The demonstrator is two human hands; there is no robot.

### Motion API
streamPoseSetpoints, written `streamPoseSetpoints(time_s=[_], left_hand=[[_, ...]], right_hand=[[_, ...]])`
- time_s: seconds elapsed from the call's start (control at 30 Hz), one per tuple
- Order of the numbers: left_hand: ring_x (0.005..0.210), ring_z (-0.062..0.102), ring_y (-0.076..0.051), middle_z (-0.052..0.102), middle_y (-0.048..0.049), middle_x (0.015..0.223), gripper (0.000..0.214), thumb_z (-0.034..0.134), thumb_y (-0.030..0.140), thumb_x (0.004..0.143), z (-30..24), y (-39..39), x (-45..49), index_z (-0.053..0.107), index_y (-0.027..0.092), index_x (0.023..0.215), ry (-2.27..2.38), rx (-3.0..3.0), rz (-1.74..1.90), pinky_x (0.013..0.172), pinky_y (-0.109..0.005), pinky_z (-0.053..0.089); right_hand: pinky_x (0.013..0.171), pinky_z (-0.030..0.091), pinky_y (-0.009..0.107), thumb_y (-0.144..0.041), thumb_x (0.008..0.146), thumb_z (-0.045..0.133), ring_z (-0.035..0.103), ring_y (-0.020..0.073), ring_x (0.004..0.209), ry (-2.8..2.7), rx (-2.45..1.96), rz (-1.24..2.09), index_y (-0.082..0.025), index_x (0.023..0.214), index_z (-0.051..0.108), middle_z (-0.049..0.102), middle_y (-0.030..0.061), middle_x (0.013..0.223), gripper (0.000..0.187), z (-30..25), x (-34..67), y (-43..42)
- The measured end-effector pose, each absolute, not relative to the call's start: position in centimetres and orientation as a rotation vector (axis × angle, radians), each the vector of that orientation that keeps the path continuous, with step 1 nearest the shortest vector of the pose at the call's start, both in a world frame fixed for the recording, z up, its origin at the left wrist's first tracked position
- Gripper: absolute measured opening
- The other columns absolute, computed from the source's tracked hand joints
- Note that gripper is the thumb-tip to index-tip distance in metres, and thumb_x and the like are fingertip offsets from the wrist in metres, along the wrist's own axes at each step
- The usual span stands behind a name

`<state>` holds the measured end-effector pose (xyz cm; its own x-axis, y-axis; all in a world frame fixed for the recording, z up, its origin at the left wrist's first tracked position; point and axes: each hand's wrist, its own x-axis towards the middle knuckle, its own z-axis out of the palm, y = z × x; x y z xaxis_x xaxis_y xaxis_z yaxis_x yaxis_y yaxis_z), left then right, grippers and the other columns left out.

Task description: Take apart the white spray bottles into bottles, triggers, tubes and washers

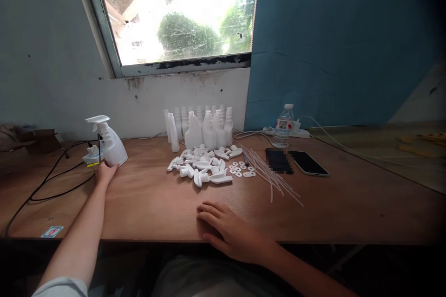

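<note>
At the left of the table stands a white spray bottle (114, 151) with its trigger head on, leaning a little leftward in view. My left hand (105, 172) is closed at the bottle's base, its fingers partly hidden. Resting on the table near the front edge is my right hand (223, 227), open and holding nothing. Beyond it lies a pile of white trigger spray heads (204, 165). Small white ring washers (239, 174) and thin white tubes (270, 174) are spread to the right of that pile. Several headless white bottles (209, 132) stand upright behind the heads.
Black cables (45, 181) and a white power strip (91, 157) lie beside the spray bottle. On the right are a water bottle (283, 127), a phone (309, 164), a dark pixelated item (278, 161) and a white cable. The table's front edge (313, 243) runs beneath my right forearm.
</note>
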<state>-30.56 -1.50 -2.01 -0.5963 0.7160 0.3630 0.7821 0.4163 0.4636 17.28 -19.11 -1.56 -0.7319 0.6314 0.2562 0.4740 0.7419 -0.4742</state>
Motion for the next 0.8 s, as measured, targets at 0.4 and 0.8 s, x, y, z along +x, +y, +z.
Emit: streamPoseSetpoints(time_s=[0.4, 0.8], left_hand=[[0.09, 0.061, -0.029, 0.061, -0.0115, 0.086, 0.022, 0.055, 0.039, 0.079, -4.2, -1.8, -23.4, 0.051, 0.018, 0.082, -2.323, -1.688, -1.141, 0.087, -0.04, 0.047], [0.125, 0.049, -0.026, 0.058, -0.0074, 0.132, 0.056, 0.059, 0.027, 0.07, -5.0, 2.2, -11.9, 0.058, 0.019, 0.125, -1.522, -2.775, -1.117, 0.109, -0.037, 0.037]], right_hand=[[0.116, 0.03, 0.042, -0.032, 0.093, 0.049, 0.034, 0.0246, 0.139, -2.553, -0.883, 0.604, -0.023, 0.135, 0.051, 0.049, 0.0046, 0.143, 0.043, -1.0, 17.3, -19.3], [0.116, 0.03, 0.043, -0.032, 0.092, 0.051, 0.034, 0.0253, 0.138, -2.546, -0.889, 0.627, -0.026, 0.132, 0.052, 0.049, 0.0028, 0.144, 0.041, -0.9, 17.3, -19.2]])
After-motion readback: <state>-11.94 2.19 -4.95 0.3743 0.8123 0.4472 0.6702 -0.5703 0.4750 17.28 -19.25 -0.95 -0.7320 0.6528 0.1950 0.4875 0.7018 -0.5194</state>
